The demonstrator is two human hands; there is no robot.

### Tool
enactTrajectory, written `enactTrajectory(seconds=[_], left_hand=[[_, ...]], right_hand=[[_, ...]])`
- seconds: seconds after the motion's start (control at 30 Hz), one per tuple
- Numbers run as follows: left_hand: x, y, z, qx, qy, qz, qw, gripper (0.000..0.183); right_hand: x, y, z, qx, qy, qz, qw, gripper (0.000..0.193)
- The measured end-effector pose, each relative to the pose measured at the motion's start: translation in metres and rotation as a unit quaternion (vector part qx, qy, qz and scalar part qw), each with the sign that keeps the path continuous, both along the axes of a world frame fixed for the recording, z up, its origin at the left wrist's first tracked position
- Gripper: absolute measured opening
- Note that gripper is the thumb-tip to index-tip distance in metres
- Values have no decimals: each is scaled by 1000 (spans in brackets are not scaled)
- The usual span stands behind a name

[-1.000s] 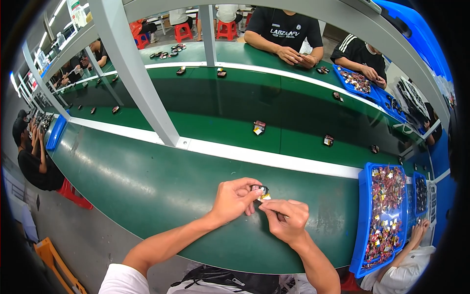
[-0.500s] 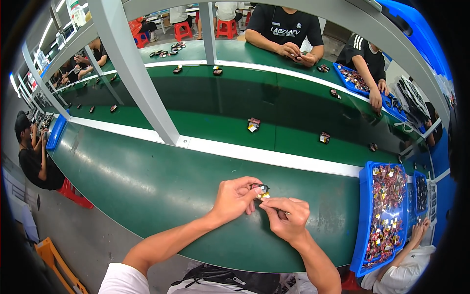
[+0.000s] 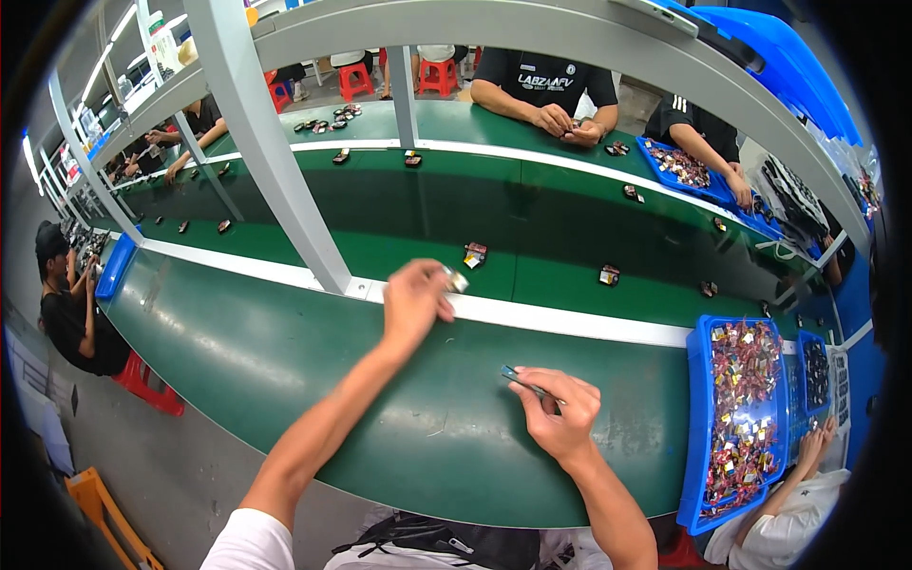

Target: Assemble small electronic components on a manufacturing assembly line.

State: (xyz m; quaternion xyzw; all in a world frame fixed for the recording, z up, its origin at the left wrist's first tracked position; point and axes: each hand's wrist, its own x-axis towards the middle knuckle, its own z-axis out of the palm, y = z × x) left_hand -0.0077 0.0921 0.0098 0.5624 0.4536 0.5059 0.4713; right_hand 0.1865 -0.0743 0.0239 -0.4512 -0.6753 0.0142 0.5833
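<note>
A small, blurred electronic piece [image 3: 458, 280] is grasped between the thumb and fingers of the left hand [image 3: 414, 302], which is held over the white strip [image 3: 560, 319] along the far edge of the green table [image 3: 285, 366]; whether the strip is touched cannot be told. By the right hand [image 3: 562, 412], at 5 o'clock from that piece, a slim tool [image 3: 514, 376] is pinched, its bluish tip pointed toward 10 o'clock. Just beside the grasped piece, at 1 o'clock, a similar unit [image 3: 475, 256] is borne by the green belt [image 3: 551, 242]. At 3 o'clock from the right hand, a blue tray [image 3: 700, 408] is filled with small wired parts [image 3: 746, 375].
</note>
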Motion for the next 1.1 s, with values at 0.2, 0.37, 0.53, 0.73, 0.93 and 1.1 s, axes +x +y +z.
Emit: enactTrajectory(seconds=[0.2, 0.37, 0.53, 0.73, 0.93, 1.1], left_hand=[[-35, 78, 3, 127, 313, 160, 927, 26], [0, 66, 33, 258, 397, 210, 856, 29], [31, 84, 37, 243, 341, -53, 907, 17], [44, 94, 24, 254, 477, -72, 839, 16], [33, 107, 21, 137, 441, -86, 883, 18], [7, 129, 15, 168, 454, -75, 872, 17]], right_hand=[[2, -20, 19, -37, -37, -12, 999, 17], [11, -25, 25, -31, -41, -19, 998, 17], [9, -29, 24, -51, -50, -16, 997, 16], [16, -17, 16, -14, -32, -2, 999, 19], [12, -3, 0, -22, -25, -7, 999, 19], [-1, 18, -6, -48, -18, -17, 999, 17]])
